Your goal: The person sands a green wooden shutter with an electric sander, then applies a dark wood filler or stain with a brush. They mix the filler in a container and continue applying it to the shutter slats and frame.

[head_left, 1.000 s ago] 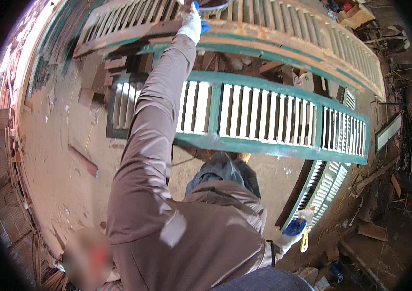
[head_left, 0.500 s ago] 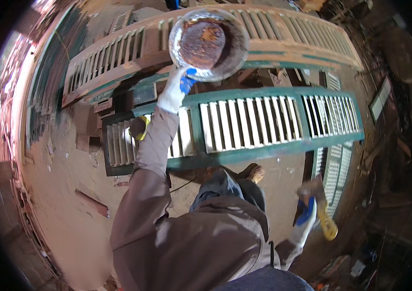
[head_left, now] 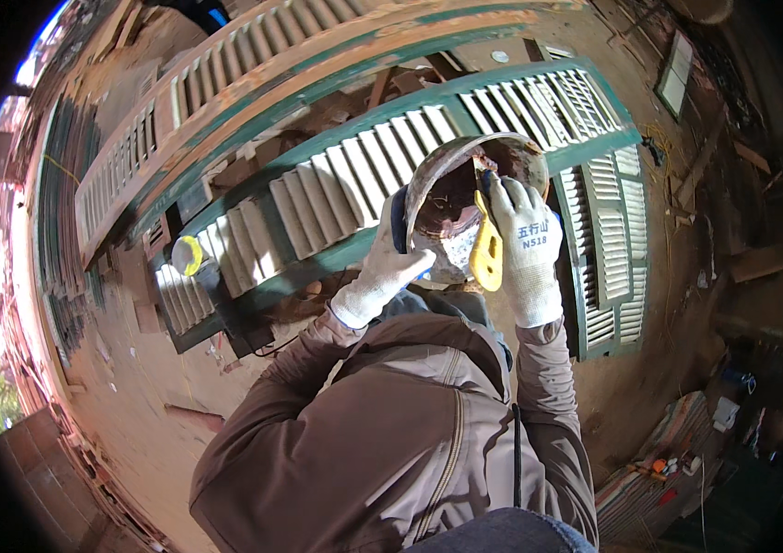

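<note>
My left hand (head_left: 382,281), in a white glove with blue coating, grips the near-left side of a metal bowl (head_left: 451,249). The bowl is tilted toward me, and dark reddish-brown matter coats its inside. Gloved in the same way, my right hand (head_left: 525,240) is closed on a scraper with a yellow handle (head_left: 486,253). The scraper's blade end reaches the bowl's mouth, mostly hidden by my fingers. Beneath and behind the bowl lies a green louvered shutter (head_left: 327,198) with pale slats.
A partly bare wooden shutter (head_left: 161,120) lies beyond the green one. More green shutters (head_left: 611,244) rest on the right. A yellow-rimmed round thing (head_left: 188,256) sits at the green shutter's left end. A striped mat (head_left: 654,447) with small items lies lower right.
The bowl has come nearer and to the right, tilting toward me. My right hand has brought the scraper up from the lower right to the bowl. My view has shifted.
</note>
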`<state>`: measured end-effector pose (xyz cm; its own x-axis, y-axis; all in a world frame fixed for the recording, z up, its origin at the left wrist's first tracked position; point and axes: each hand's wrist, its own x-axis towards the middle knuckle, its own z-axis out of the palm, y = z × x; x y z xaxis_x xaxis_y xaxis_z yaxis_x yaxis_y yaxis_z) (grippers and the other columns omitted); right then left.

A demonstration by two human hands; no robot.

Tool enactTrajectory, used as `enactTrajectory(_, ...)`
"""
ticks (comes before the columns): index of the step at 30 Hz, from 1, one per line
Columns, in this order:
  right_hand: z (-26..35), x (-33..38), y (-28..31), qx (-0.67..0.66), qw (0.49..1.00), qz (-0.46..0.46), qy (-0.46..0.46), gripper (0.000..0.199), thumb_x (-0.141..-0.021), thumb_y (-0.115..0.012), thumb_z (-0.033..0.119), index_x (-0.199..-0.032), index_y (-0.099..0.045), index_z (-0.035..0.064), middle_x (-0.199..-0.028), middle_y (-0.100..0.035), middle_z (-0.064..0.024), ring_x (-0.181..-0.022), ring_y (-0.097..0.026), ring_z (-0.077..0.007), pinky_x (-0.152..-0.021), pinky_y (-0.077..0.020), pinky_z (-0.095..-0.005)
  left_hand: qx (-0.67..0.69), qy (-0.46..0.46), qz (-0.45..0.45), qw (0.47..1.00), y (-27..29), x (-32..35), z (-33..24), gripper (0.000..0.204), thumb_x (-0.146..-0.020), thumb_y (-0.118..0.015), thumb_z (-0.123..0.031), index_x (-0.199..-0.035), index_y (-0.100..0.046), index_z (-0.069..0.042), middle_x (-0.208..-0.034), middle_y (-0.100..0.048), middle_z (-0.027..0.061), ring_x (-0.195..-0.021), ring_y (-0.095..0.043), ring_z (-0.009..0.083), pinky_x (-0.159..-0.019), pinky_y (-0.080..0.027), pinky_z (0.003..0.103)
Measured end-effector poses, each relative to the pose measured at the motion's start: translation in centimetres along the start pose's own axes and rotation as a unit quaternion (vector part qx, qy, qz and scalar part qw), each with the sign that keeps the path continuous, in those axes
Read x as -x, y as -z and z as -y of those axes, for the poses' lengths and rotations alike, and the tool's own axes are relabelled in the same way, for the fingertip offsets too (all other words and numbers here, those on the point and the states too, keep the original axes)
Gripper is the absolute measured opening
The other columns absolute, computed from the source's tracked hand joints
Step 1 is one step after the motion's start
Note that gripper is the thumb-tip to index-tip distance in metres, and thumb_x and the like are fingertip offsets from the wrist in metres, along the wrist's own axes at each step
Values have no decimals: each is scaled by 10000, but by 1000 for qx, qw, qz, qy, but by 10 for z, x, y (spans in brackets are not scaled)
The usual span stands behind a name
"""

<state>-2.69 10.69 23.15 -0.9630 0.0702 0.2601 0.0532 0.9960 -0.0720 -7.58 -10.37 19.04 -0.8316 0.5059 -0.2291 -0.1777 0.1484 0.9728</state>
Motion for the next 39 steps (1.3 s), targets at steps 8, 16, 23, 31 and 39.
enactTrajectory(8,-125,58,-19,38,998,57,5,403,-808,-650,160,-1206,-686,104,-1160,-649,-58,-967,-616,-250,-759,-506,-403,74,-142,69,985,-132,-60,31,909,-749,-776,-165,-1531,-344,3,-1520,-449,137,-1443,-388,223,-1212,-272,364)
enactTrajectory(16,-240,79,-32,-296,944,24,-146,287,-883,-675,127,-1162,-710,68,-1128,-705,-111,-997,-688,-301,-831,-561,-372,-13,-50,99,994,-201,-102,21,929,-753,-770,-52,-1542,-281,-44,-1445,-464,159,-1346,-478,249,-1130,-405,403)
enactTrajectory(23,-310,68,-55,-722,601,63,-337,260,-962,-679,149,-1171,-721,1,-1007,-732,-90,-764,-690,-142,-643,-551,-267,39,-55,126,990,-218,-170,10,922,-754,-829,-53,-1531,-332,-56,-1390,-530,108,-1284,-511,174,-1080,-444,362)
enactTrajectory(31,-333,44,-73,-762,492,-67,-415,308,-997,-671,217,-1194,-684,-20,-1020,-729,-83,-809,-681,-118,-700,-523,-245,254,160,78,951,-216,-250,21,607,-899,-626,-73,-1482,-457,-54,-1407,-537,74,-1204,-585,185,-1024,-494,310)
enactTrajectory(39,-495,-13,-152,-229,924,-123,-281,336,-997,-622,100,-1327,-642,40,-1234,-693,-146,-1094,-667,-312,-987,-507,-386,347,135,-108,922,-216,-334,128,330,-999,-566,-388,-1136,-663,-104,-1195,-640,39,-1156,-594,207,-1010,-496,437)
